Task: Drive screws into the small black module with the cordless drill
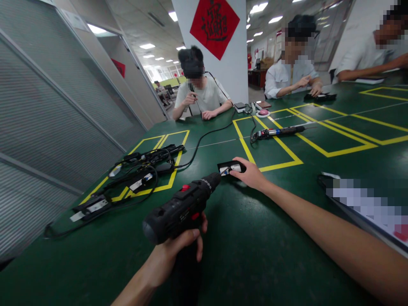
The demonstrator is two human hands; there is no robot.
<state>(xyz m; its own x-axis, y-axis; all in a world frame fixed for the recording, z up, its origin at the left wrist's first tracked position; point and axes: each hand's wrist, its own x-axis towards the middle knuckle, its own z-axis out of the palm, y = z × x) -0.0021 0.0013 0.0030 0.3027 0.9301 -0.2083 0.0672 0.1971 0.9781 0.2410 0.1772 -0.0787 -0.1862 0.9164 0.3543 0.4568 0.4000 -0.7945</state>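
1. While the black part [230, 168] lay flat on the green bench [255, 255], just beside the near corner of a yellow tape box [277, 165], its long axis ran left to right across the view, white labels facing up.
2. Right hand [253, 175] was on it! Reaching in from the right, its fingers [239, 162] were closed on the part's right end, pinning it to the bench.
3. The part's left end was bare, and that was where the power driver [183, 208] pointed. Its body slanted from lower left to upper right, the tip just beside the part. Touching or not, I couldn't tell.
4. Left hand [178, 250] was wrapped tight round the driver's grip, much nearer the camera than the part was.
5. Further out, a heap of similar black pieces and cables [140, 170] sat to the left. A second driver [277, 132] lay across the tape lines beyond, and three other people sat along the far side.
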